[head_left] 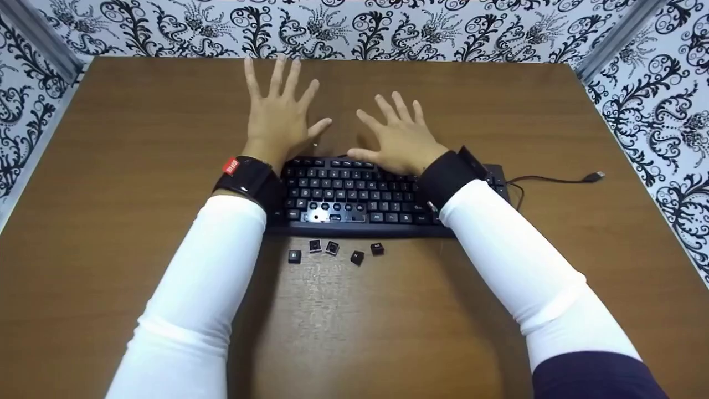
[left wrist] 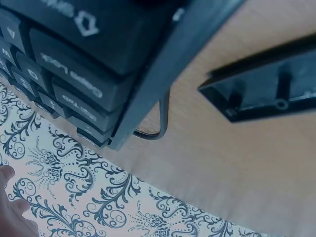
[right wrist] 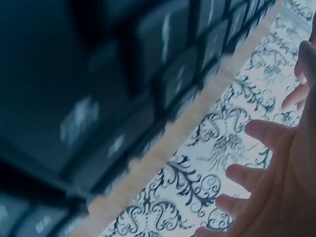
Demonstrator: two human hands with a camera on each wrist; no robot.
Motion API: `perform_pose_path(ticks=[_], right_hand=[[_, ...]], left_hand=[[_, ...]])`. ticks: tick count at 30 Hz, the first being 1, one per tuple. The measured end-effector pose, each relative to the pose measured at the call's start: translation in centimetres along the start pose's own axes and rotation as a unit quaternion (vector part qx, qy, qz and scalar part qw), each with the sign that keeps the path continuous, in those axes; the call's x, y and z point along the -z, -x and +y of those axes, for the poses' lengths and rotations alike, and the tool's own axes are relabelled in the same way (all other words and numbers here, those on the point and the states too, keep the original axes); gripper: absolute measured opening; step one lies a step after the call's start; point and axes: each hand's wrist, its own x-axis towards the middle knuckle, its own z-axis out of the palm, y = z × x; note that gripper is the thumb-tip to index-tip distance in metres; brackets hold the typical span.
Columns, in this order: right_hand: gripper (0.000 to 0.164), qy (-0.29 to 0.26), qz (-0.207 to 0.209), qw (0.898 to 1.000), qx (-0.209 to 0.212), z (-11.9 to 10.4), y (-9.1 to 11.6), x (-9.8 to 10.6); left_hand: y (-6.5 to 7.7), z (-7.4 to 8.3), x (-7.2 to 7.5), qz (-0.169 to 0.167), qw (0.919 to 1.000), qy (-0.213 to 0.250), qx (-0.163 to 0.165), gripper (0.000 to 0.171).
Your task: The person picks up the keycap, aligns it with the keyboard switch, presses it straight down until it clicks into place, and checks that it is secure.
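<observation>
My left hand (head_left: 279, 119) is held with fingers spread past the upper left of a black keyboard (head_left: 360, 230), holding nothing. Fingers spread too, my right hand (head_left: 403, 141) is over the keyboard's top rows, its fingers pointing beyond the far edge. Near the keyboard's lower left, a bare patch (head_left: 316, 216) shows where keycaps are off. In front lie several loose keycaps (head_left: 357, 257), two of them with their undersides up. The left wrist view shows a long hollow black piece with inner posts (left wrist: 281, 94) beside the keyboard's Caps Lock side.
A black USB cable (head_left: 548, 180) lies on the wooden table (head_left: 138, 221) to the right of the keyboard. Patterned black-and-white wallpaper (head_left: 360, 27) stands behind the table's far edge. Black straps (head_left: 252, 177) circle both wrists.
</observation>
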Motion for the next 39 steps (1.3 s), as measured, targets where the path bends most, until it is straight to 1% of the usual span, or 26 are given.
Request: perform_pose_path(ticks=[4, 9, 14, 18, 21, 25, 30, 32, 34, 36, 39], right_hand=[[0.083, 0.004, 0.009, 1.0, 0.024, -0.9, 0.9, -0.6], [0.082, 0.005, 0.01, 0.999, 0.043, -1.6, 2.3, -1.2], [0.082, -0.02, -0.014, 0.999, 0.049, -1.8, 3.7, -1.5], [0.084, -0.03, -0.029, 0.998, 0.052, -1.7, 4.4, -1.6], [0.09, -0.032, -0.031, 0.998, 0.054, -1.6, 4.7, -2.0], [0.097, -0.038, -0.03, 0.997, 0.054, -1.4, 5.2, -2.7], [0.102, -0.044, -0.033, 0.997, 0.052, -1.6, 5.7, -3.3], [0.104, -0.043, -0.033, 0.997, 0.053, -1.7, 5.8, -3.5], [0.107, -0.038, -0.03, 0.997, 0.052, -1.7, 5.9, -3.7], [0.109, -0.038, -0.03, 0.998, 0.051, -1.6, 6.0, -3.9], [0.113, -0.04, -0.029, 0.997, 0.055, -1.4, 6.2, -4.1]], left_hand=[[0.5, 0.0, 0.1, 0.017, 0.9997, 0.018, -0.008, 0.081], [1.5, 0.2, 0.4, 0.051, 0.998, 0.033, -0.02, 0.079], [2.5, 1.4, 1.1, 0.065, 0.9948, 0.063, -0.046, 0.079], [3.8, 2.4, 1.7, 0.091, 0.9884, 0.095, -0.076, 0.076], [4.8, 2.9, 1.9, 0.115, 0.9838, 0.101, -0.094, 0.075], [6.1, 3.6, 1.9, 0.132, 0.9795, 0.101, -0.114, 0.075], [8.3, 4.1, 1.9, 0.159, 0.9675, 0.118, -0.157, 0.074], [9.1, 4.1, 2.0, 0.163, 0.9621, 0.128, -0.177, 0.073], [10.0, 4.2, 2.0, 0.161, 0.9578, 0.139, -0.194, 0.072], [10.7, 4.4, 2.0, 0.155, 0.9549, 0.152, -0.202, 0.072], [11.7, 4.5, 1.9, 0.144, 0.952, 0.174, -0.207, 0.07]])
